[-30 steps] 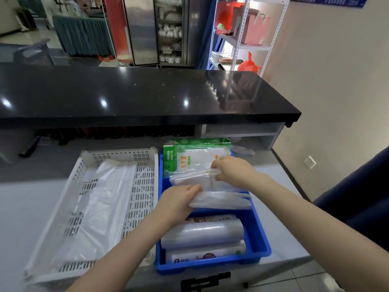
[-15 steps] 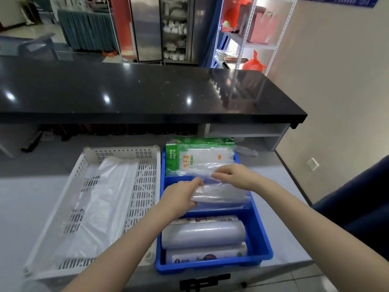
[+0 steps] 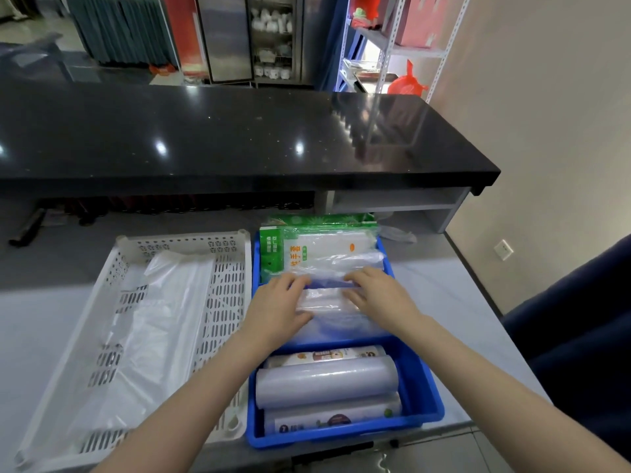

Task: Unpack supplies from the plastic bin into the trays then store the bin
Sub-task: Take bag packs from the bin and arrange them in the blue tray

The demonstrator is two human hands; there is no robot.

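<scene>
Packets of thin clear plastic lie slumped in the middle of the blue plastic bin, and we have both hands on them. Our left hand presses its fingers flat on the left end; our right hand rests on the right end, hands apart. Whether either has closed a grip, we cannot tell.

To lift well, we judge we should pinch both ends firmly and raise them together, since the film looks slippery and limp and could slide out.

Beyond our fingertips a green-edged printed packet leans against the bin's far wall. Nearer us than our wrists lie smooth, glossy rolls of film. Left of our left hand sits a white perforated tray, rigid and slotted, holding a soft translucent bag.
</scene>
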